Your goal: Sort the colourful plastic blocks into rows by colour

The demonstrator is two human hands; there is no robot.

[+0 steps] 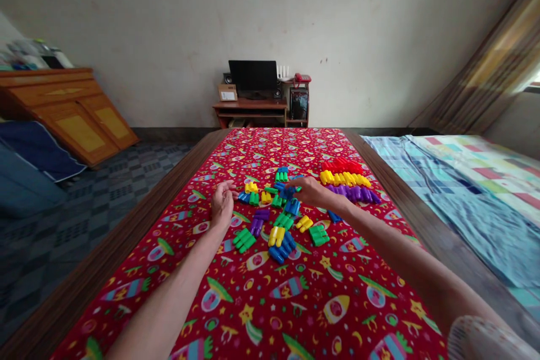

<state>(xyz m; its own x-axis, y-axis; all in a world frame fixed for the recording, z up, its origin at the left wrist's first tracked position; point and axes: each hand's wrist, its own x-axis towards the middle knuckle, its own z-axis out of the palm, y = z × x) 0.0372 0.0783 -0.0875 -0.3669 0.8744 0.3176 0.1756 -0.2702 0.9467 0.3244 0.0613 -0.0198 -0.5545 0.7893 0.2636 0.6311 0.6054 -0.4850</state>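
Note:
Plastic building blocks shaped like joined rounded tubes lie in a loose pile on a red patterned cloth (291, 287). My left hand (223, 203) rests at the pile's left side, fingers loosely curved and apart with nothing in them, close to a blue block (243, 197). My right hand (311, 191) reaches over the back of the pile, its fingertips closed on a blue block (288, 191), partly hidden by the fingers. Nearer to me are green blocks (244, 240), purple blocks (256, 227), a yellow block (277, 235) and blue blocks (282, 248).
Right of the pile, rows of red blocks (342, 166), yellow blocks (345, 179) and purple blocks (353, 194) lie sorted by colour. A bed (464, 197) adjoins the table's right side. Beyond the table stands a desk (251, 104) with a monitor (253, 76); a wooden cabinet (70, 112) is left.

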